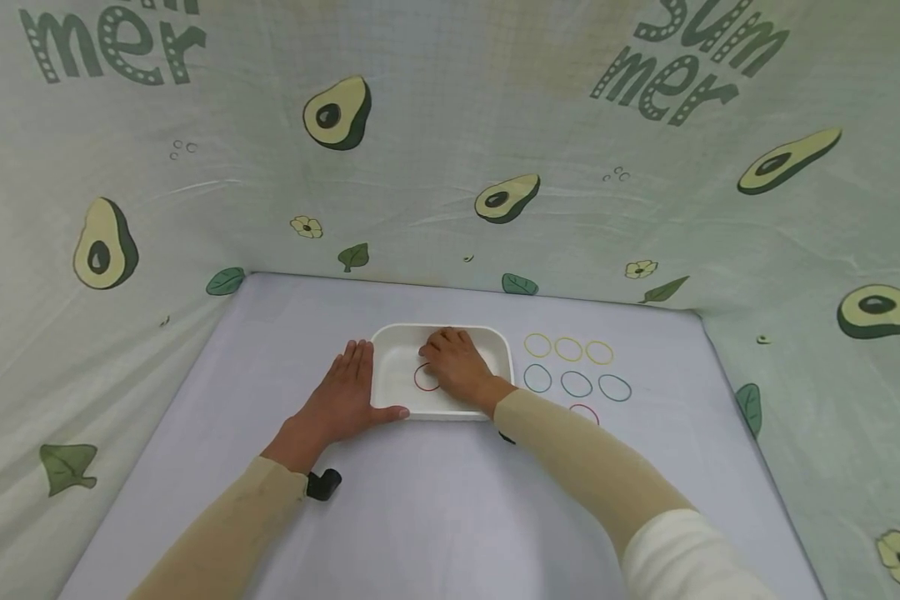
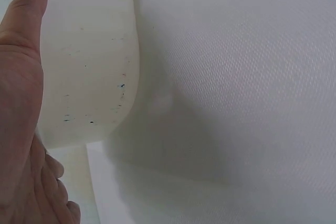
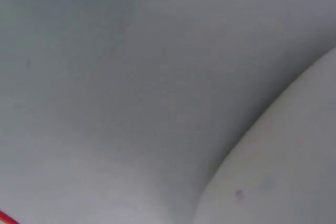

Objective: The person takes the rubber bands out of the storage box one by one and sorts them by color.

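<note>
A white tray (image 1: 390,379) sits on the table between the two hands. My left hand (image 1: 341,398) rests against its left end with the fingers straight and the thumb along the front rim. In the left wrist view, the thumb (image 2: 21,40) lies by the tray's outer wall (image 2: 89,72). My right hand (image 1: 456,367) reaches into the tray, its fingers bent down to the bottom. A red rubber band (image 1: 416,381) lies in the tray at the thumb side, its right part covered by that hand. I cannot tell whether the fingertips pinch anything.
Right of the tray lie three yellow rubber bands (image 1: 568,337), three green rubber bands (image 1: 576,372) and one red rubber band (image 1: 585,406) partly behind the right sleeve. A printed cloth (image 1: 420,225) hangs around the table's back and sides.
</note>
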{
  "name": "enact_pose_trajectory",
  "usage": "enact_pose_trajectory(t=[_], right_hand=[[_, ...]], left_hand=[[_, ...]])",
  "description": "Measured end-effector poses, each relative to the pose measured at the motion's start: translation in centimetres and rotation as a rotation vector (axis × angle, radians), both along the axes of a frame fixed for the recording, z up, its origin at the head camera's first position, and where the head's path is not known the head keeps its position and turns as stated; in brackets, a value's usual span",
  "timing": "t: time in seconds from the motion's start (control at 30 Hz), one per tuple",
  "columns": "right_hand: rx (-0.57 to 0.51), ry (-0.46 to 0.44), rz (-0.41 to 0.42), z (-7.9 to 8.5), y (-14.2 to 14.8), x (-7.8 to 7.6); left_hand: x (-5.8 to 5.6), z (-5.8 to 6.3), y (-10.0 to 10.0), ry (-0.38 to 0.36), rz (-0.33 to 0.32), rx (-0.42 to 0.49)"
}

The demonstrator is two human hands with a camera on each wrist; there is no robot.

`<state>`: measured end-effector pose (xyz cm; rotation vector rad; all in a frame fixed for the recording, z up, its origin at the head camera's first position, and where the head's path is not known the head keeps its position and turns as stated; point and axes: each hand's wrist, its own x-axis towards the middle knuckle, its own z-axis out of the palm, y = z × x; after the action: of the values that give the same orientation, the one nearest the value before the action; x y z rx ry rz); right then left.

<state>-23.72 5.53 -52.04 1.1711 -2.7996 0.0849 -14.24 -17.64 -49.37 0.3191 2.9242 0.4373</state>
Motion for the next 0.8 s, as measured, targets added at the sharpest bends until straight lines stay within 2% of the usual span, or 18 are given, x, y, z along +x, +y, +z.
enact_pose_trajectory(t=[0.2,0.47,0.63,0.7,0.8], right_hand=[[0.021,-0.003,-0.040,-0.36,-0.25,-0.01],[-0.020,-0.025,-0.075,-0.24,-0.47,0.01],[-0.057,-0.004,-0.068,-0.28,-0.61,-0.04],[-0.031,0.012,-0.060,-0.32,-0.65,-0.08],[0.074,0.052,-0.037,-0.52,-0.63,-0.09]], left_hand=[[0.06,-0.11,0.04,0.007,0.000,-0.005],[0.15,-0.20,0.04,0.019,-0.006,0.007],[0.25,-0.32,-0.02,0.046,-0.017,-0.003],[0.28,-0.35,-0.02,0.060,-0.023,-0.007],[0.27,-0.38,0.02,0.062,-0.023,-0.013]])
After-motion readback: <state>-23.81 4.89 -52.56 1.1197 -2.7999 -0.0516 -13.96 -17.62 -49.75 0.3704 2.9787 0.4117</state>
